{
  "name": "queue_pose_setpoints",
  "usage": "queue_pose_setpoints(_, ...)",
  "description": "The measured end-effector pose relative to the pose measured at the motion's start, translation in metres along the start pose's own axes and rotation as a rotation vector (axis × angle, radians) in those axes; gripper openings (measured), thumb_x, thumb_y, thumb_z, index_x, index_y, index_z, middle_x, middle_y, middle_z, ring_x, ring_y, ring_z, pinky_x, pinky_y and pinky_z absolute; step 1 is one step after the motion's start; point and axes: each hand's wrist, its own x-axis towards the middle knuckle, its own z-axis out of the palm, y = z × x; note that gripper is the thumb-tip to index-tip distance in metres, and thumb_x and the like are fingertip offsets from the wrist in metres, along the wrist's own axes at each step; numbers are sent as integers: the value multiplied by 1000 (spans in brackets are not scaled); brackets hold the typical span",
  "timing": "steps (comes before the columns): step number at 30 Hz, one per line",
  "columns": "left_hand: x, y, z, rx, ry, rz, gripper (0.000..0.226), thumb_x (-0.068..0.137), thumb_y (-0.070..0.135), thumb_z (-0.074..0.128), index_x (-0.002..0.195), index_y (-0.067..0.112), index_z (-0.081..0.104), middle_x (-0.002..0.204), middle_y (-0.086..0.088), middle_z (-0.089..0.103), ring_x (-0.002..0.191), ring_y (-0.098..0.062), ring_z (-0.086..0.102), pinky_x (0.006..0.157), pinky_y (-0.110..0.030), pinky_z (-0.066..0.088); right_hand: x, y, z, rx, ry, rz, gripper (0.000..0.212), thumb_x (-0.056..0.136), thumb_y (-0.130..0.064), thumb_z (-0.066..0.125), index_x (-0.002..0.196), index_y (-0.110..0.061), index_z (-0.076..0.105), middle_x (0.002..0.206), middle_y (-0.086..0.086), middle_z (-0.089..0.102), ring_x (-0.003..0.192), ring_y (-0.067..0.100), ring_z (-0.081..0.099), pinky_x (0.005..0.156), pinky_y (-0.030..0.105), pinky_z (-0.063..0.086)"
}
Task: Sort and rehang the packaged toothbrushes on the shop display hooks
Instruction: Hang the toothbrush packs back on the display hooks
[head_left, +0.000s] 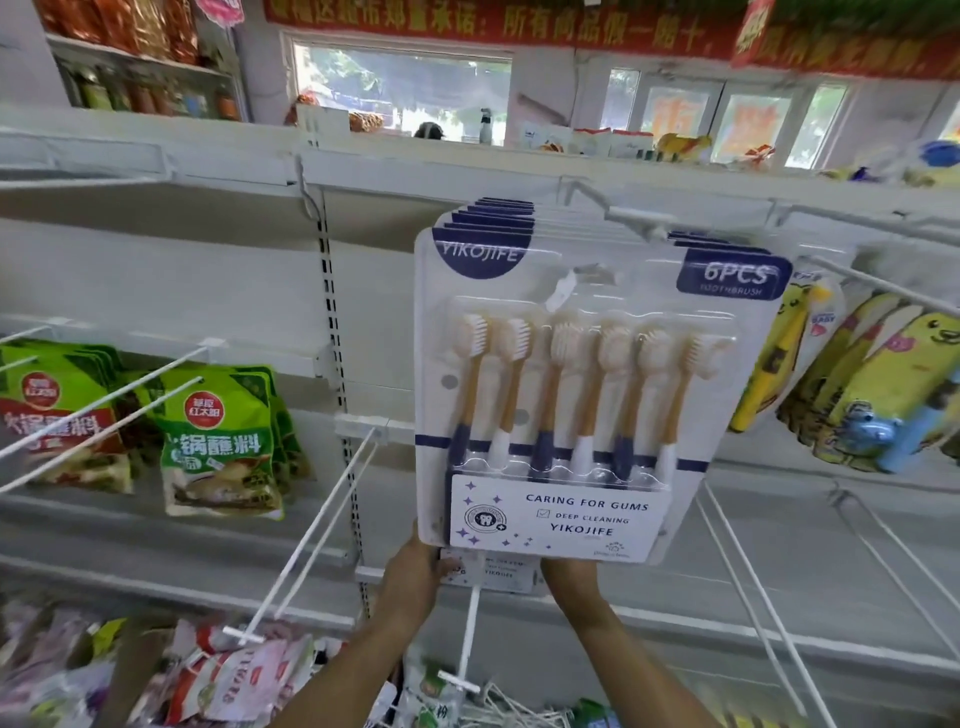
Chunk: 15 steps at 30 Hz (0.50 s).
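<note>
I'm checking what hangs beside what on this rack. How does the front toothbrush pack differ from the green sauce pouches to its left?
The toothbrush pack is a rigid white and navy blister card showing six brushes; the green sauce pouches are soft printed bags. The pack hangs higher and nearer the camera, with the left hand and right hand at its bottom edge; the pouches hang lower and untouched. Both hang in stacks on hooks.

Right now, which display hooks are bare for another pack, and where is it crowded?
Bare: the long hook between the green sauce pouches and the toothbrush packs, and the hooks lower right. Crowded: the toothbrush packs' own hook and the yellow packs beside it.
</note>
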Motion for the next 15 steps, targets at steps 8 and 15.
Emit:
queue_pose_setpoints(8, 14, -16, 10, -77, 5, 82, 7, 97, 11, 57, 91, 12, 55, 96, 0, 65, 93, -16, 66, 70, -24, 41, 3, 2, 2, -127, -2, 90, 17, 92, 4, 63, 88, -11, 56, 80, -6, 60, 69, -12, 58, 65, 6, 47)
queue_pose_setpoints(15, -5, -41, 19, -259, 94, -61, 50, 96, 22, 64, 138, 7, 43, 130, -11, 51, 105, -27, 59, 84, -34, 45, -7, 9, -1, -418, 123, 26, 13, 89, -10, 72, 101, -7, 71, 104, 7, 74, 93, 16, 67, 73, 28, 46)
